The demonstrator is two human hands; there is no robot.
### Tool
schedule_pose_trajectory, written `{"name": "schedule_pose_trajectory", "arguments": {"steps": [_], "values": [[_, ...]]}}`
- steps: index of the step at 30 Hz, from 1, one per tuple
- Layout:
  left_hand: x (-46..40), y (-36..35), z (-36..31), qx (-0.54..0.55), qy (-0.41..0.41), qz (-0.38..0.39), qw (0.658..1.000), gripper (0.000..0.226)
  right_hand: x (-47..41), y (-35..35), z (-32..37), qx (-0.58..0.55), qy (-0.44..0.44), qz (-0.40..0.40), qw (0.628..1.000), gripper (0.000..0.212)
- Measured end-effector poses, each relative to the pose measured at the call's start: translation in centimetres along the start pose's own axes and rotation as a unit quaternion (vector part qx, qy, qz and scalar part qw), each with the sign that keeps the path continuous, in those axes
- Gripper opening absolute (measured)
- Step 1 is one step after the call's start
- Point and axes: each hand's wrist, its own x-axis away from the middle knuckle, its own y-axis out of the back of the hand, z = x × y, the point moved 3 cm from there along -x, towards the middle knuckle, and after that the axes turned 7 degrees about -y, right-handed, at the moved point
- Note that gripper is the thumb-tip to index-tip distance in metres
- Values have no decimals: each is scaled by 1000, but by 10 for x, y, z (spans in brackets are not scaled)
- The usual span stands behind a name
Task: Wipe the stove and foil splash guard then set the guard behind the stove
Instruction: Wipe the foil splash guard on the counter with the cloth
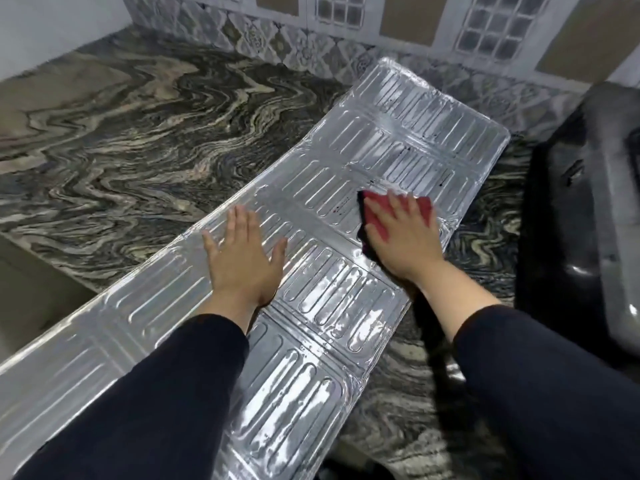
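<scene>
The foil splash guard [398,133] lies flat and unfolded on the marbled counter [138,133], running from the near left to the far right. Small dark specks dot its far panels. My left hand [242,261] rests flat on the guard's middle, fingers spread, holding nothing. My right hand [401,233] presses a red cloth [375,220] flat against the guard, palm down with fingers spread over it. The black stove [588,209] sits at the right edge of view, only partly visible.
A patterned tile wall [311,39] rises behind the counter. The counter's front edge drops off at the lower left [52,282]. Bare counter stretches to the left of the guard.
</scene>
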Motion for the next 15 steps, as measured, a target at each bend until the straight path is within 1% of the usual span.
{"name": "schedule_pose_trajectory", "arguments": {"steps": [4,7,11,15], "values": [[0,-3,0,0,-2,-9,1000,78,-42,6,-26,-7,-73,3,997,55],[-3,-3,1,-3,-6,-7,1000,79,-54,9,-27,-12,-106,11,994,55],[-1,-3,2,-8,-7,7,1000,79,-32,5,-10,-16,-95,16,995,55],[6,4,16,15,29,56,998,76,0,-1,6,-26,-91,11,995,57]]}}
